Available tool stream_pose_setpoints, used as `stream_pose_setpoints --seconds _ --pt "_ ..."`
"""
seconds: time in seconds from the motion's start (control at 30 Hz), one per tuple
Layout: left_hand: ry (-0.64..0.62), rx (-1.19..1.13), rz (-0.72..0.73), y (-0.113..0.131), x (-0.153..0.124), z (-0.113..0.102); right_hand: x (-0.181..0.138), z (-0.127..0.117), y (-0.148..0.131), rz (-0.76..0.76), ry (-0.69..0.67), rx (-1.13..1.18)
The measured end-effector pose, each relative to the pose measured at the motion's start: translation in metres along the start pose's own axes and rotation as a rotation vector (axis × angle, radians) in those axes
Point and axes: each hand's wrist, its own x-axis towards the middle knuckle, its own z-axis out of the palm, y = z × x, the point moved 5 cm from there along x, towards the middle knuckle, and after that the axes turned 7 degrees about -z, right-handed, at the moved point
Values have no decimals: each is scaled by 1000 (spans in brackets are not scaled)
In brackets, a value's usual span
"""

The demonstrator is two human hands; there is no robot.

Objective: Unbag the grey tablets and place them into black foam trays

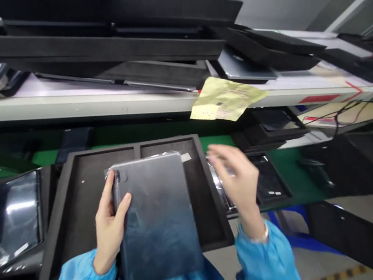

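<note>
My left hand [110, 222] grips the left edge of a dark grey tablet [157, 215] wrapped in clear film, thumb on its back face. The tablet lies tilted over a black foam tray [76, 198] with two compartments. My right hand [236, 180] hovers to the right of the tablet, above the tray's right rim and a second black tray [271, 181]; it is blurred by motion, its fingers stretched out leftward and holding nothing that I can make out. Both arms wear blue sleeves.
A stack of black foam trays [101, 29] sits on the white shelf [73, 99] above. A yellow note [225, 100] hangs from the shelf edge. Shiny wrapped devices [7, 216] lie at the left. A green belt [285, 159] runs under the trays; more trays at right.
</note>
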Motion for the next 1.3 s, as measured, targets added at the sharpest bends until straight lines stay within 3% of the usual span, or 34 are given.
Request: stream_pose_setpoints --seconds 0.07,0.13,0.23,0.33,0.6,1.0,1.13,1.23,1.3 --pt "9 34 -68 -4 1 2 36 -16 39 -87 303 -126" --pt "28 92 -128 -3 1 4 65 -17 76 -139 426 -170" --pt "55 149 -206 1 1 6 92 -5 115 -137 441 -224" --pt "62 160 -229 7 2 11 100 9 130 -157 400 -263" --pt "76 201 -263 10 6 18 102 24 141 -242 405 -293" --pt "22 160 -234 10 9 23 105 25 143 -268 336 -292" --pt "-1 130 -234 7 9 24 113 15 147 -250 270 -272" --pt "-11 115 -191 8 7 24 111 7 127 -224 221 -177" --pt "-28 112 -145 11 4 23 101 5 92 -196 234 -28"
